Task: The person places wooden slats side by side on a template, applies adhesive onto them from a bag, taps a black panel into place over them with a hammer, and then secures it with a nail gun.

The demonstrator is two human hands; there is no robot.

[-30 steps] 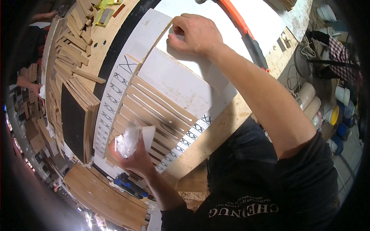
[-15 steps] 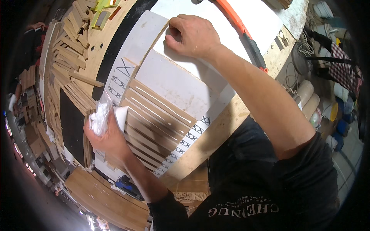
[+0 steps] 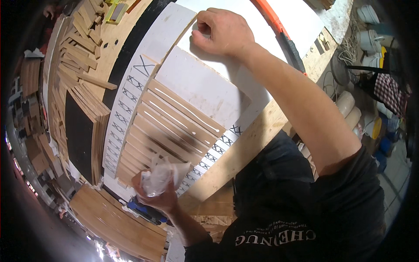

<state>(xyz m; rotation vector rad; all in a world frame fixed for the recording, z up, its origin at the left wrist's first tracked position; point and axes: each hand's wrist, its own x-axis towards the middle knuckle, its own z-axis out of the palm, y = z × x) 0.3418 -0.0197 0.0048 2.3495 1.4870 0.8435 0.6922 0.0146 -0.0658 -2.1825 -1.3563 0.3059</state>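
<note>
My left hand (image 3: pixel 159 201) is closed round a clear plastic bag (image 3: pixel 158 177) with white stuff inside, over the near right part of a row of wooden strips (image 3: pixel 174 111). White glue-like lines run along several strips farther up; the bag and hand hide parts of the nearest ones. The strips lie side by side on a white board (image 3: pixel 146 43) with black cross marks along both sides. Beyond them sits a smaller white panel (image 3: pixel 200 85). My right hand (image 3: pixel 223 32) rests at the far part of the board, fingers curled, with nothing visible in them.
An orange and black hand tool (image 3: pixel 286 41) lies at the far right. Left of the board stand a stack of black-faced panels (image 3: pixel 83 135) and a heap of loose wood strips (image 3: pixel 80 50). A blue and black tool (image 3: pixel 146 212) lies by my left wrist.
My left hand has moved with the bag from the strips' left ends toward the near right, uncovering marks on the left side. My right hand stays curled at nearly the same place.
</note>
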